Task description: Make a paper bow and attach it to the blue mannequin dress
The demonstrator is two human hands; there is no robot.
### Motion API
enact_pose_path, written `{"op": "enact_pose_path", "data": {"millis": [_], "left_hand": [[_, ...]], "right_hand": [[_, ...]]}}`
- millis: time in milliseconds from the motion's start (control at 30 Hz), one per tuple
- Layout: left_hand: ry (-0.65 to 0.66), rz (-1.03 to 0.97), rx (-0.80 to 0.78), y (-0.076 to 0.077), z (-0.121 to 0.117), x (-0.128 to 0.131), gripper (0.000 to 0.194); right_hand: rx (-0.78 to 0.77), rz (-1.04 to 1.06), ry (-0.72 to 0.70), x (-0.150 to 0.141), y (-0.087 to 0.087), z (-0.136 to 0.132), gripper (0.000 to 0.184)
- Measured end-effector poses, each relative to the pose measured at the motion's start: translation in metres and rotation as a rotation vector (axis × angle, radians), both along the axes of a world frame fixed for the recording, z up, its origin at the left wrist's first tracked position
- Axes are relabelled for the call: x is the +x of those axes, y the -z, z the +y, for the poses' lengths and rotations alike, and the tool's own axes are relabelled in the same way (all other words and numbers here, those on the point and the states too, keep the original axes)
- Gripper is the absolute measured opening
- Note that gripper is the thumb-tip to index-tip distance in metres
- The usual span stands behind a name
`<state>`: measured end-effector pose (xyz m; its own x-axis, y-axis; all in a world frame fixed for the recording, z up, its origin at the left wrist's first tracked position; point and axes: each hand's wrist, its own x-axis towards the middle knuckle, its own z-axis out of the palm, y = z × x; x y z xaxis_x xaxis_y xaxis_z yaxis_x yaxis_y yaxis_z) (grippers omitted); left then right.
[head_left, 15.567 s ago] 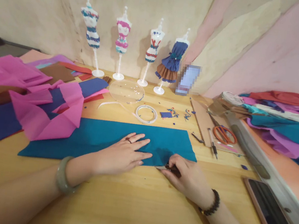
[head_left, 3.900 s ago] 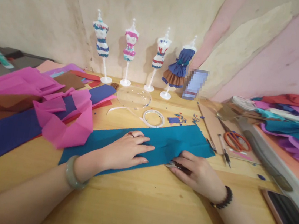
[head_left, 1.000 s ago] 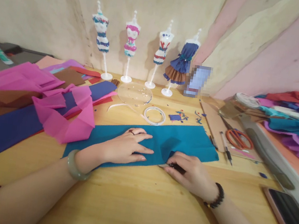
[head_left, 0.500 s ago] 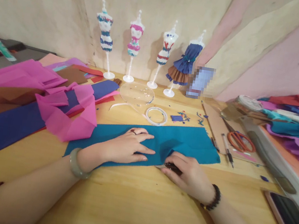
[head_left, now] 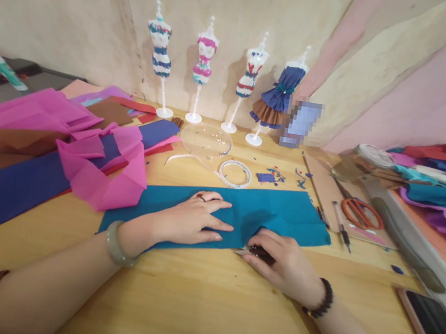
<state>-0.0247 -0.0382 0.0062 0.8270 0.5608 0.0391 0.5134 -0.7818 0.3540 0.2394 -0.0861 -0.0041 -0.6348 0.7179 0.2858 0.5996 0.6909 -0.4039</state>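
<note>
A long teal crepe paper strip lies across the wooden table. My left hand rests flat on it, fingers spread, holding it down; a green bangle is on that wrist. My right hand is closed around small dark-handled scissors at the strip's near edge, their metal tip pointing left toward my left hand. The paper is creased just above the scissors.
Several small mannequins stand along the back wall. Pink crepe paper and dark blue paper lie left. A tape ring, clear dish, orange scissors, pen, paper pile and phone sit around.
The view has shifted slightly. Both hands stay at the teal strip's near edge, the left pressing it, the right still gripping the small scissors; over several seconds the strip has moved rightward.
</note>
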Motion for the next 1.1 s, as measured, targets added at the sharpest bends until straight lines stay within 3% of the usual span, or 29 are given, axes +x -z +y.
{"op": "enact_pose_path", "data": {"millis": [1100], "left_hand": [[0.007, -0.014, -0.007, 0.001, 0.0, -0.001, 0.033]], "right_hand": [[0.0, -0.047, 0.029, 0.007, -0.003, 0.002, 0.019]]}}
